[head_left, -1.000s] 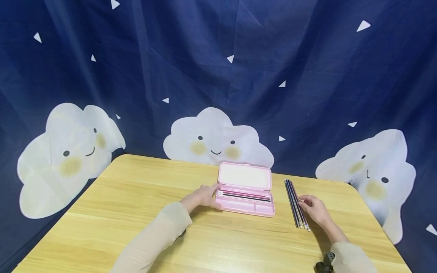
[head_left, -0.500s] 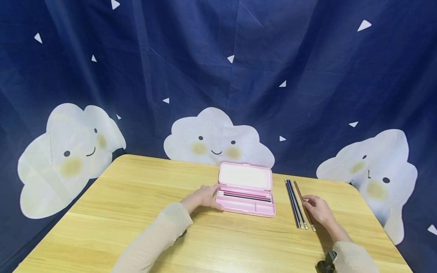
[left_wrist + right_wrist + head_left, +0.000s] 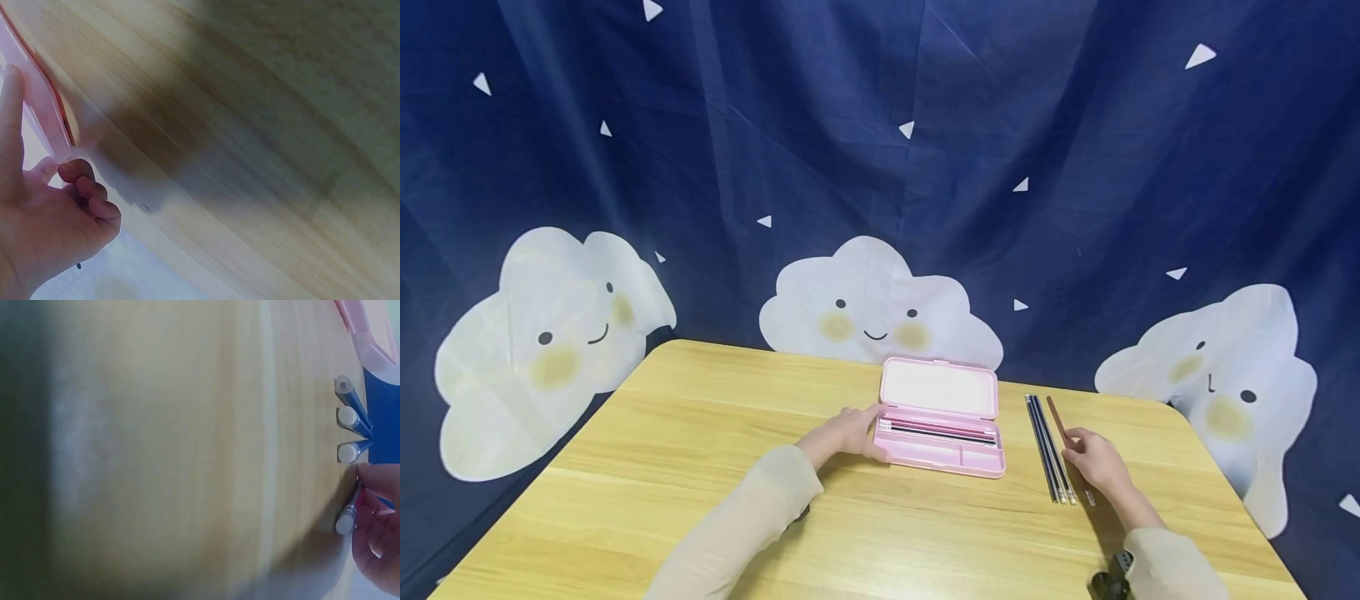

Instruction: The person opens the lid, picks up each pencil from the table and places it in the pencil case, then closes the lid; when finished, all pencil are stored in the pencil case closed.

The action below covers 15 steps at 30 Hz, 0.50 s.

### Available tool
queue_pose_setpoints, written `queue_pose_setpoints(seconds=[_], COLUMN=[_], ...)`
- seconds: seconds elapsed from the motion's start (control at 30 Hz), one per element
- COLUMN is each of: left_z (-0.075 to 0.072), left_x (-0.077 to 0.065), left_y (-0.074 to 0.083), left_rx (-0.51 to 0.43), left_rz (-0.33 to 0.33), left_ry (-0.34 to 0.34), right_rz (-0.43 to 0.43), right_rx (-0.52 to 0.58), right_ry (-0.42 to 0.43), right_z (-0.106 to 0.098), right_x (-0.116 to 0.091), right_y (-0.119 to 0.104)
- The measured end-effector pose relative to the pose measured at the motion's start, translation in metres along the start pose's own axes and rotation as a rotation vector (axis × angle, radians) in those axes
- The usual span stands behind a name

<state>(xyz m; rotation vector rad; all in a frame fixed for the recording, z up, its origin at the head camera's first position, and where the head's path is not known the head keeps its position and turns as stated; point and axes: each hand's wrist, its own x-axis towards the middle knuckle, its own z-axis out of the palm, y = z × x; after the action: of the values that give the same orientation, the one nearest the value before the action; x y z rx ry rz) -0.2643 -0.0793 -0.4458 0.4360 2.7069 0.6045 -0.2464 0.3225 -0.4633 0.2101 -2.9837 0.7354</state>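
Note:
A pink pencil case [image 3: 917, 454] lies with its lid up near the table's back edge, several pencils [image 3: 940, 431] in its long compartment. My left hand [image 3: 850, 431] holds the case's left end between thumb and index finger; the left wrist view shows the other fingers [image 3: 94, 194] curled. To the right of the case, my right hand [image 3: 1097, 462] pinches a reddish-brown pencil [image 3: 1055, 414] between thumb and fingers. Its white eraser end [image 3: 345, 523] shows in the right wrist view, close to the tabletop. Just left of it, 3 dark pencils [image 3: 1045, 450] lie side by side.
The wooden table [image 3: 955, 542] has its back edge against a dark blue curtain [image 3: 850, 125] printed with clouds. In the case's front half, a divider [image 3: 961, 455] separates two smaller compartments.
My right hand has drawn the reddish-brown pencil rightward, apart from the dark pencils, and its grip has shifted slightly. My left hand and the case have stayed in place.

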Motion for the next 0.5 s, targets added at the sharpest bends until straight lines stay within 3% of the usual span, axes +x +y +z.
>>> queue_pose_setpoints(seconds=[0.5], left_z=[0.000], left_x=[0.000], left_y=[-0.001], left_rx=[-0.003], left_rz=[-0.019], left_ry=[-0.009], right_rz=[0.110], right_rx=[-0.082], right_ry=[0.011], right_z=[0.000], right_x=[0.002], right_y=[-0.015])
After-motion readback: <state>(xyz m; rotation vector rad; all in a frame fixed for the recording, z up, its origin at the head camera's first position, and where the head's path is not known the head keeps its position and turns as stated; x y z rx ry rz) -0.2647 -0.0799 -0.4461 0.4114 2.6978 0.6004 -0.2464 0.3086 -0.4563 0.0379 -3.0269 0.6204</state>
